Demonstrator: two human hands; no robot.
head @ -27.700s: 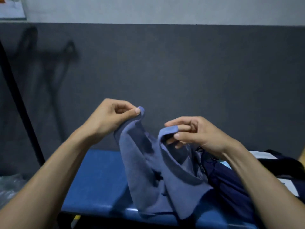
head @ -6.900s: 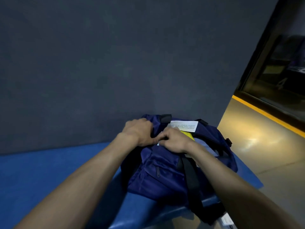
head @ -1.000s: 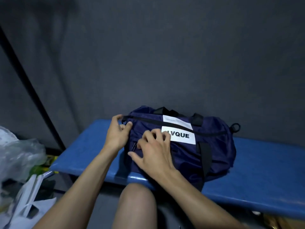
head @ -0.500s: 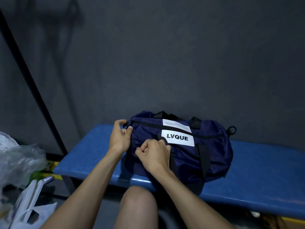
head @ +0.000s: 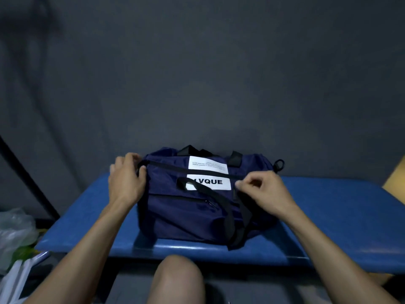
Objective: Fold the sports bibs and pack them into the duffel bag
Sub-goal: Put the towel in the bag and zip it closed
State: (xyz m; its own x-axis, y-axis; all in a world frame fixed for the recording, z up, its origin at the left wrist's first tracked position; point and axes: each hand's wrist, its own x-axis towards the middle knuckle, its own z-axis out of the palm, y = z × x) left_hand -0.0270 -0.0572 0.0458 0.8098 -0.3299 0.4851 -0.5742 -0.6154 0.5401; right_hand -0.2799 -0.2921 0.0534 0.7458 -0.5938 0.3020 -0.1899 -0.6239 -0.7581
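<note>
Duffel bag (head: 186,213) on bench (head: 328,216) — 2 hands at zipper (head: 197,168)

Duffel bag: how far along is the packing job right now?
Done: no bibs in sight, and the duffel bag on the bench looks closed. In hand: left hand grips the bag's end; right hand pinches at the top zipper. Left: finish zipping.

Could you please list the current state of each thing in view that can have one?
duffel bag: upright on the blue bench, top zipper closed along its visible length.
front pocket zipper: closed.
left hand: gripping the bag's left end.
right hand: fingers pinched at the top zipper line.
plastic bag: crumpled beside the bench.
</note>
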